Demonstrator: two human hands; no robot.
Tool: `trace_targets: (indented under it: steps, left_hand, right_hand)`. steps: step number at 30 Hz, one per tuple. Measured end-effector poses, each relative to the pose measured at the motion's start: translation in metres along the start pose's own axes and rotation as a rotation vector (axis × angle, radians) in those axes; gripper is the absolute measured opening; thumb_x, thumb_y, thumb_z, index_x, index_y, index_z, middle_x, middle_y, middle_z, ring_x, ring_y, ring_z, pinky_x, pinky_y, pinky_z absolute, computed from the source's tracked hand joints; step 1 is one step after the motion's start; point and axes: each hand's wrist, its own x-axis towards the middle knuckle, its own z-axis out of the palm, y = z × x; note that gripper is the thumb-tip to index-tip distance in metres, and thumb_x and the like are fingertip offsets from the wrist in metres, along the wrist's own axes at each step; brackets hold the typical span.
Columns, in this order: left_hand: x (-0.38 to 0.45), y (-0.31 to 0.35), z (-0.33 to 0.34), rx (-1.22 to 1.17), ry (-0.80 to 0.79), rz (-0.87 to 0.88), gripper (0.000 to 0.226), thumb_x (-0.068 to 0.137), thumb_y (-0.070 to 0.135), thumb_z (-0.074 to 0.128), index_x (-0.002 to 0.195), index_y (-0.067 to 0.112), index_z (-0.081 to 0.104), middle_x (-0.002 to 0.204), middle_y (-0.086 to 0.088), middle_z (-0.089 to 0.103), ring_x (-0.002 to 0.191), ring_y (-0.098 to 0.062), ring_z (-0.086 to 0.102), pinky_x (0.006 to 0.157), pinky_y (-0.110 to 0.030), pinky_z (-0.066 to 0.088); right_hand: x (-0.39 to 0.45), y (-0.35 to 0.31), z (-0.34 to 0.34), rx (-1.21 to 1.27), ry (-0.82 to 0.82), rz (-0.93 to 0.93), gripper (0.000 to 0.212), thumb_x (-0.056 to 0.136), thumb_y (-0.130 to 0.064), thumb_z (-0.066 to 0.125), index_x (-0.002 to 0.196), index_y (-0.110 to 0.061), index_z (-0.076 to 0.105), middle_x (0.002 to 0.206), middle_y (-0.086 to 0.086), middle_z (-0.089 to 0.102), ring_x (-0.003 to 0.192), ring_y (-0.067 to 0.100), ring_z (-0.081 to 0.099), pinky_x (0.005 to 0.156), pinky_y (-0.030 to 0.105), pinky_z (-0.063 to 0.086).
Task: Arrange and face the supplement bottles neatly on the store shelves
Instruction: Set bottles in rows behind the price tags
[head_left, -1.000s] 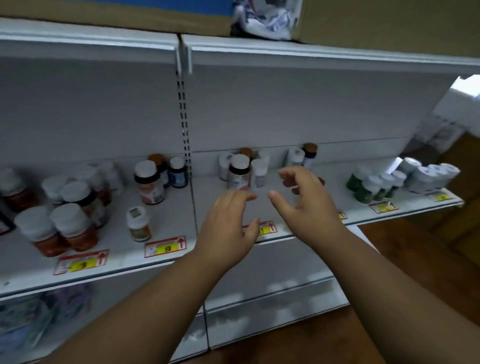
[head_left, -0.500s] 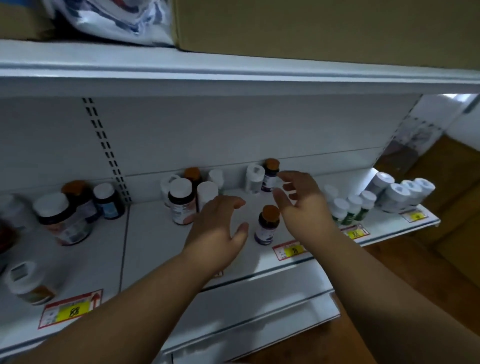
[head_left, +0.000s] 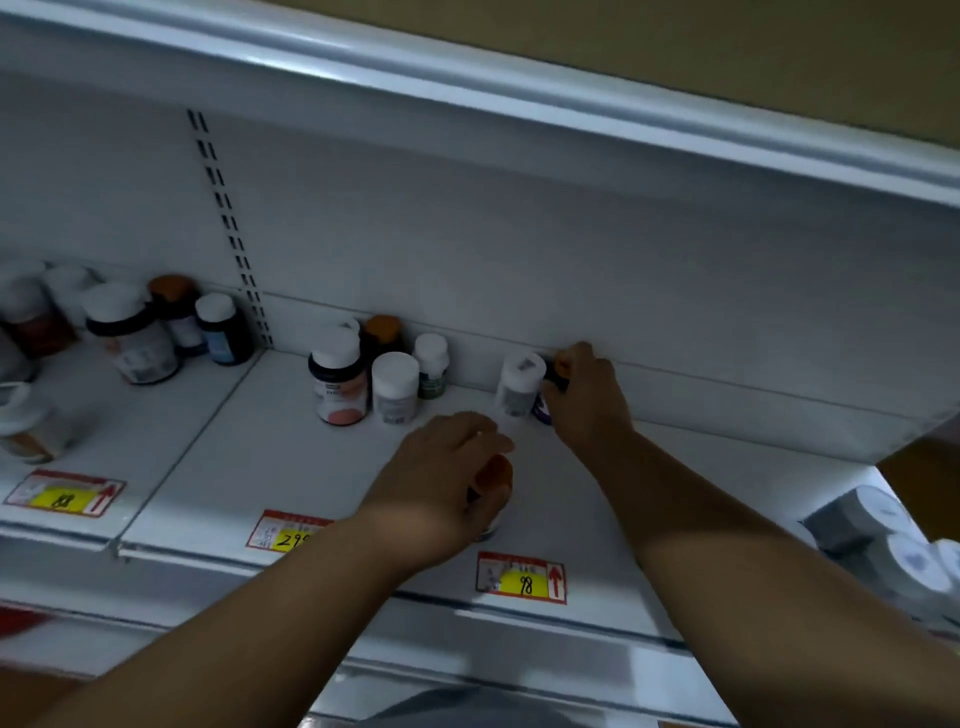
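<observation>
Her left hand (head_left: 447, 483) grips an orange-capped bottle (head_left: 491, 480) near the shelf (head_left: 322, 467) edge; the right hand (head_left: 587, 400) clasps another bottle (head_left: 555, 387) at the back, probably to pull it forward.

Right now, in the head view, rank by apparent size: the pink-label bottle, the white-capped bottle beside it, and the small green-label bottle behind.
1. pink-label bottle, largest.
2. white-capped bottle, somewhat smaller.
3. small green-label bottle, smallest, though it stands farther back, so part of that gap may be distance.
</observation>
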Motion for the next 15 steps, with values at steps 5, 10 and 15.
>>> trace_targets:
  steps: [5,10,15]
  left_hand:
    - [-0.003,0.003,0.005,-0.038,-0.02,-0.06,0.04,0.088,0.03,0.065,0.126,0.021,0.057,0.119,0.002,0.057,0.103,-0.019,0.055,0.085,-0.03,0.045]
    - [-0.011,0.006,0.008,-0.067,0.008,-0.07,0.042,0.088,0.023,0.067,0.128,0.016,0.058,0.118,-0.003,0.06,0.101,-0.023,0.058,0.084,-0.034,0.049]
    - [-0.014,0.004,0.012,-0.054,0.024,-0.036,0.042,0.089,0.021,0.066,0.129,0.01,0.057,0.119,-0.011,0.059,0.101,-0.03,0.06,0.084,-0.04,0.051]
  right_hand:
    - [0.023,0.002,-0.009,-0.049,0.019,-0.007,0.028,0.086,-0.028,0.065,0.091,-0.014,0.041,0.095,0.013,0.056,0.086,0.033,0.057,0.065,0.032,0.036]
    - [-0.002,0.01,-0.032,0.019,-0.113,-0.036,0.02,0.086,-0.023,0.062,0.099,-0.02,0.047,0.089,0.003,0.059,0.07,0.015,0.051,0.054,0.025,0.034]
    - [-0.068,-0.002,-0.046,0.1,-0.305,-0.23,0.027,0.081,-0.024,0.066,0.102,-0.032,0.052,0.092,-0.008,0.06,0.08,0.009,0.056,0.064,0.022,0.044]
